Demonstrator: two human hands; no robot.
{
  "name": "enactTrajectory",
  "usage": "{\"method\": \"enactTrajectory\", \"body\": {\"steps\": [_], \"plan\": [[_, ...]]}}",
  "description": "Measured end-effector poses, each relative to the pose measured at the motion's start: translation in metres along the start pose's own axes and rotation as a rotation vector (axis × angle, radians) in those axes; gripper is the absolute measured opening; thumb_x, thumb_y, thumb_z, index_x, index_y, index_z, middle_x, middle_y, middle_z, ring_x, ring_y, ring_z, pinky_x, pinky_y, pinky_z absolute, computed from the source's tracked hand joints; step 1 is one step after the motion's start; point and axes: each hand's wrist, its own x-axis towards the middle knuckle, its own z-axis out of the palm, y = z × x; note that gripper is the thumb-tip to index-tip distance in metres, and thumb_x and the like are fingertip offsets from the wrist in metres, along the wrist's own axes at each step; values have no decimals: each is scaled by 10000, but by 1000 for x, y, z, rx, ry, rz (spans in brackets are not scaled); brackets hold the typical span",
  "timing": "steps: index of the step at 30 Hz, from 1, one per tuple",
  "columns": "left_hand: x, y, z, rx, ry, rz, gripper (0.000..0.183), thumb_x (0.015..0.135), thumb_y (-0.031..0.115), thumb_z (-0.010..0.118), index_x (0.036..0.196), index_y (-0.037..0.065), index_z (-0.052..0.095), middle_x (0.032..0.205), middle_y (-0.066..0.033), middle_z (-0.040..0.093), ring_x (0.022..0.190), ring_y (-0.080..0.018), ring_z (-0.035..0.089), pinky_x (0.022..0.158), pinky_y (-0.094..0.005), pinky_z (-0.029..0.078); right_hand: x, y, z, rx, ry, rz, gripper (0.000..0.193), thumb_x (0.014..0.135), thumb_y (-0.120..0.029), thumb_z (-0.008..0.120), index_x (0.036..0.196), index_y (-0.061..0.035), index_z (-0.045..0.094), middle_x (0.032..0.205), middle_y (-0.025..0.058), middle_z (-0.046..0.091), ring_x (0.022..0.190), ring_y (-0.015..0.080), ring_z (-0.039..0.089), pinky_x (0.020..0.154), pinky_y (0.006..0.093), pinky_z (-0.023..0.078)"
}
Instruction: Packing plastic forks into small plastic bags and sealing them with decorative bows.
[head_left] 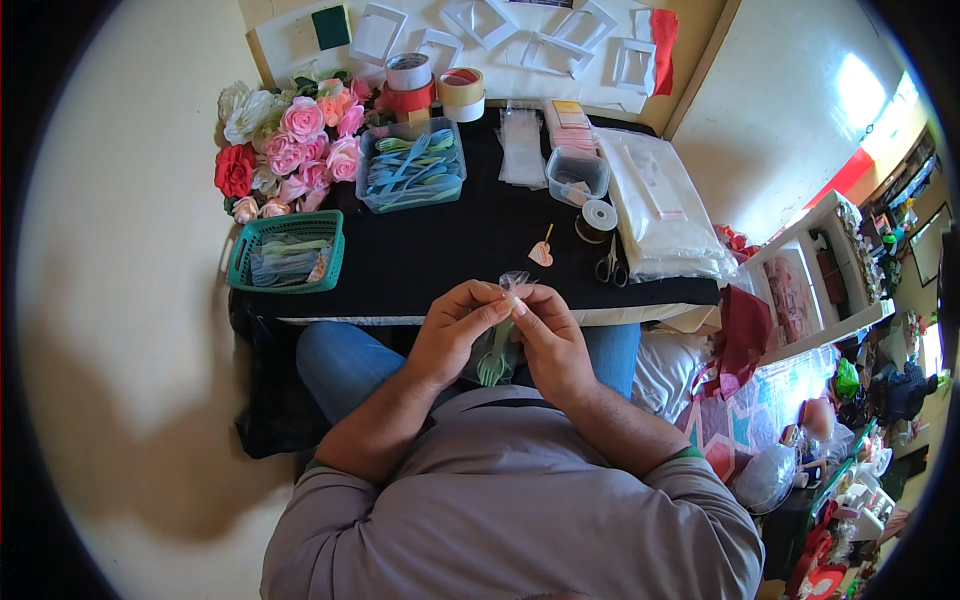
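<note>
Close to my body, past the table's near edge, I hold a small clear plastic bag [514, 279] by its top. Inside its lower part a green plastic fork [491, 369] hangs tines down. My left hand [460, 327] and my right hand [553, 338] meet at the bag's neck, thumbs and fingers pinched together on it. What else is under the fingertips is hidden. Just beyond my hands, a pale pink heart-shaped tag [541, 254] with a gold tie lies on the black table cloth [430, 255].
A green basket [334, 255] with bagged cutlery stands left; a clear tub [413, 201] of blue and green cutlery sits behind it. Artificial flowers [302, 120] and tape rolls [461, 95] line the back. Scissors [611, 265], a ribbon spool [596, 221] and plastic bags [660, 200] lie right.
</note>
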Motion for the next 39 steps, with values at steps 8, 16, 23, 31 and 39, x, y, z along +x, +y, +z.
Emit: {"method": "enactTrajectory", "body": {"steps": [8, 16, 23, 31, 39], "plan": [[-5, 3, -2, 72, -5, -55, 116, 957, 73, 584, 1046, 14, 628, 1000, -40, 652, 938, -78, 596, 852, -222, 463, 3, 5, -6, -160, 20, -178, 91, 953, -102, 604, 1032, -56, 600, 998, 2, 549, 919, 73, 492, 863, 223, 396], [-2, -2, 2, 56, 45, -74, 100, 933, 47, 613, 1026, 14, 631, 1028, -86, 676, 984, -110, 631, 871, -224, 485, -2, 4, 1, -58, 92, -73, 82, 963, -87, 565, 1030, -66, 607, 975, -9, 583, 819, 61, 469, 735, 217, 367], [1, -2, 1, 57, 111, -122, 84, 907, 56, 651, 981, 19, 636, 1002, -96, 686, 961, -120, 644, 850, -231, 497, -1, 10, -3, -122, 126, -94, 109, 971, -122, 558, 1060, -83, 609, 981, -24, 592, 877, 48, 481, 764, 224, 353], [4, 5, -2, -67, 122, -343, 150, 891, 126, 683, 1006, 30, 667, 951, -72, 689, 862, -119, 656, 764, -240, 514, -1, 11, -5, -185, 141, -84, 110, 961, -134, 592, 997, -38, 630, 1023, -21, 488, 938, 74, 485, 869, 222, 367], [4, 4, -7, -14, 92, -379, 145, 901, 157, 678, 976, 34, 680, 934, -46, 675, 863, -102, 632, 777, -234, 497, -5, 10, -3, -288, 123, -203, 95, 942, -103, 616, 985, -31, 661, 989, -3, 474, 931, 73, 487, 829, 214, 384]]}}
